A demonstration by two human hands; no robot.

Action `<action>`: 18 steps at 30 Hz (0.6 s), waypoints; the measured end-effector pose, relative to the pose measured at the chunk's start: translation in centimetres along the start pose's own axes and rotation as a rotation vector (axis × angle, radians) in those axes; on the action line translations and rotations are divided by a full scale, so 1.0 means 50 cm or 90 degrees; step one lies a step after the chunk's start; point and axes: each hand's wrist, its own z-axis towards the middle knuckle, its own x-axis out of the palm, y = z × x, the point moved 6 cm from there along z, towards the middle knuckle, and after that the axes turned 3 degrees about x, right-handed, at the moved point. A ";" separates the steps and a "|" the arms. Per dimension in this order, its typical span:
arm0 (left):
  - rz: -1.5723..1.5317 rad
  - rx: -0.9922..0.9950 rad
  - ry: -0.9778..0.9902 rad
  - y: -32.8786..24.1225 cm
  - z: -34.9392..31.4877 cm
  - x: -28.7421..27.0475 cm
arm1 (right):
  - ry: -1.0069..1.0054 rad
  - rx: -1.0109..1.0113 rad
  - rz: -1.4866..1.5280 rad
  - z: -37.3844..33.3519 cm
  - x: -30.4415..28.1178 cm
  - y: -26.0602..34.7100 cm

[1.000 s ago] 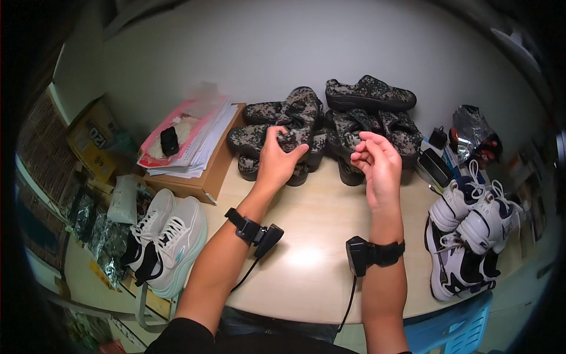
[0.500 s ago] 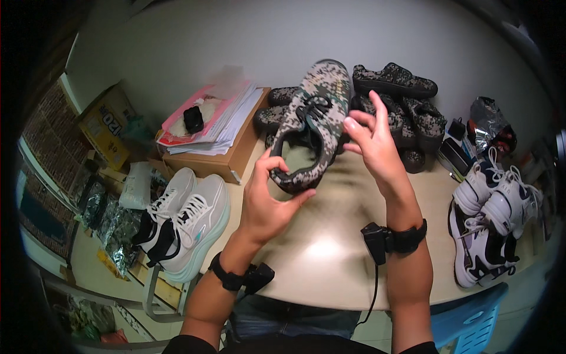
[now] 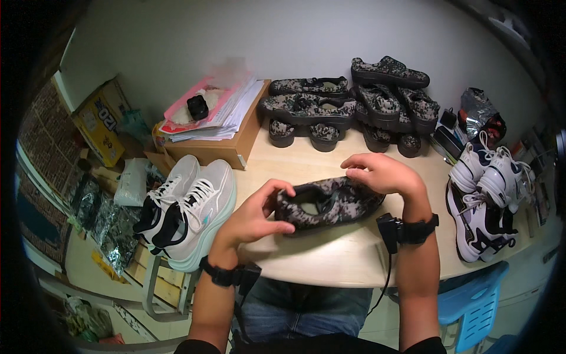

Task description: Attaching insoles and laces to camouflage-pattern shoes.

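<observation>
A dark camouflage lace-up shoe (image 3: 336, 206) lies sideways between my hands, low over the front of the table, opening up and toe to the right. Whether its sole rests on the tabletop I cannot tell. My left hand (image 3: 256, 212) grips the heel, thumb on the near side and fingers at the collar. Around the toe end curves my right hand (image 3: 383, 174), its fingertips on the upper and the thumb side partly hidden. Behind them, more camouflage shoes (image 3: 309, 107) are stacked against the wall, with another group (image 3: 389, 74) piled to their right.
On the left stand grey-white sneakers (image 3: 200, 206) beside a cardboard box (image 3: 206, 152) topped with papers. White sneakers (image 3: 477, 218) are piled at the right edge of the table (image 3: 318, 265). A blue plastic chair (image 3: 477, 307) is below them. Black bands with small devices circle both wrists.
The shoe has come down from a raised, toe-up position to lie sideways near the table. My right hand, previously apart from it, has moved down onto the toe end.
</observation>
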 end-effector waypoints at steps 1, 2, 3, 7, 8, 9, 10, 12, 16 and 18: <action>-0.013 -0.021 0.000 0.006 0.015 -0.001 | -0.001 -0.018 -0.048 0.007 0.010 0.004; -0.019 0.022 0.006 0.006 0.036 -0.001 | -0.003 -0.033 -0.096 0.013 0.016 0.002; 0.091 0.067 0.011 -0.002 0.053 -0.006 | -0.005 -0.034 -0.096 0.019 0.016 -0.001; 0.378 0.053 -0.038 -0.004 0.107 -0.035 | -0.041 -0.018 -0.087 0.040 -0.001 -0.031; 0.428 0.065 -0.069 -0.031 0.111 -0.030 | -0.020 -0.002 -0.089 0.045 -0.003 -0.029; 0.477 0.078 -0.100 -0.047 0.121 -0.030 | 0.002 0.014 -0.092 0.051 -0.003 -0.031; 0.474 0.151 -0.129 -0.063 0.129 -0.029 | 0.002 0.012 -0.088 0.057 -0.004 -0.027; 0.434 0.093 -0.090 -0.088 0.167 -0.003 | 0.004 0.013 -0.117 0.073 -0.004 -0.030; 0.498 0.047 -0.012 -0.079 0.247 0.029 | -0.009 0.043 -0.210 0.092 0.017 -0.029; 0.589 0.083 0.006 -0.070 0.273 0.040 | -0.038 0.017 -0.209 0.100 0.028 -0.041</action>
